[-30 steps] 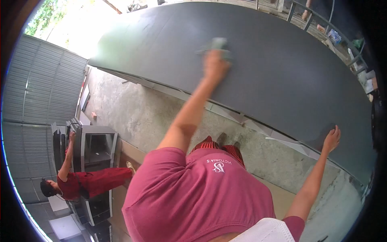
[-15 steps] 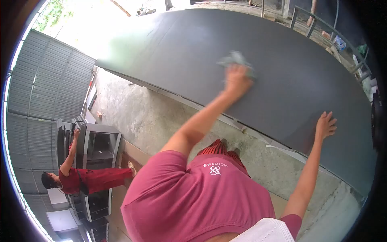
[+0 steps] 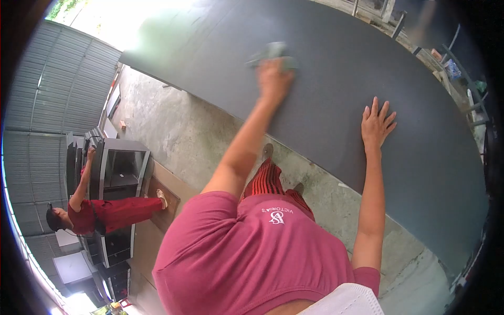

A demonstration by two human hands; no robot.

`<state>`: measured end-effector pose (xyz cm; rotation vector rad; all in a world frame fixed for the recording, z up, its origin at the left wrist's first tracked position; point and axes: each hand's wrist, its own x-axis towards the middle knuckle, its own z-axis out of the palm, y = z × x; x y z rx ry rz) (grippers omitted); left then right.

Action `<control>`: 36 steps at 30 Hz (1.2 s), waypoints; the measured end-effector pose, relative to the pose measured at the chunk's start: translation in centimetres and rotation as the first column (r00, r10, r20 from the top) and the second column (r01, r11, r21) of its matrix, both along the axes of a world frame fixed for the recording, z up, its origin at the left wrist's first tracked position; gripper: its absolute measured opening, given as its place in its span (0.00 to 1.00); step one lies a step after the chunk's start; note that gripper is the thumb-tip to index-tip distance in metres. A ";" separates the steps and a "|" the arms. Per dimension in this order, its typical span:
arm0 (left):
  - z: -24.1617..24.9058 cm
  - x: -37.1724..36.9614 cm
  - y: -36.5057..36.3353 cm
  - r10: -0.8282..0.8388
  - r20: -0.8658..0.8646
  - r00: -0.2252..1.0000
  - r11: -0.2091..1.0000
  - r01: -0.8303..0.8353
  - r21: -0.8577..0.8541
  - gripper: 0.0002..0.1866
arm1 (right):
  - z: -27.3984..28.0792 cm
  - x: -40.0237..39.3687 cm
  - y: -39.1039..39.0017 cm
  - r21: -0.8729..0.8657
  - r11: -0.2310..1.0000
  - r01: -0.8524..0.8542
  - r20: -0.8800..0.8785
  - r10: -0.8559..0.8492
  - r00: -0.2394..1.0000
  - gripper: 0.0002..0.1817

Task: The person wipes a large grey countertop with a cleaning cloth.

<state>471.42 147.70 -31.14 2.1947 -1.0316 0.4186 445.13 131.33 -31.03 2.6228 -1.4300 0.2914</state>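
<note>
A large dark grey panel [image 3: 325, 100] with a smooth flat top stretches across the view in front of me. My left hand [image 3: 275, 81] is closed on a pale greenish cloth [image 3: 277, 51], pressed against the panel's surface and a little blurred by motion. Further right, my right hand [image 3: 378, 123] lies flat on the same panel, fingers spread, holding nothing. The cloth's folds stick out beyond my left fingers on both sides.
At the left, another person [image 3: 121, 210] in red stands by dark grey cabinets [image 3: 123, 170]. Concrete floor [image 3: 173, 115] runs below the panel's near edge. Metal frames [image 3: 462, 79] and clutter lie beyond its far right side. A corrugated wall [image 3: 58, 79] stands behind.
My left hand has moved the cloth forward and to the left over the panel. My right hand has shifted left and further in from the near edge. The view has shifted slightly.
</note>
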 end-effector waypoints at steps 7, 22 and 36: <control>-2.5 17.2 15.2 0.665 0.108 0.739 0.729 -0.674 0.122 0.24 | 0.0 6.9 -2.7 0.049 0.996 0.076 -0.012 -0.076 0.997 0.27; -0.3 24.4 -4.8 0.019 0.138 0.990 0.993 -0.034 0.111 0.20 | -0.4 28.5 -5.6 0.076 0.979 -0.190 0.100 0.182 0.978 0.25; -0.1 16.3 -13.2 -0.342 0.096 0.935 0.938 0.333 0.092 0.23 | 1.3 28.3 -7.8 0.243 0.918 -0.315 0.822 -0.022 0.570 0.18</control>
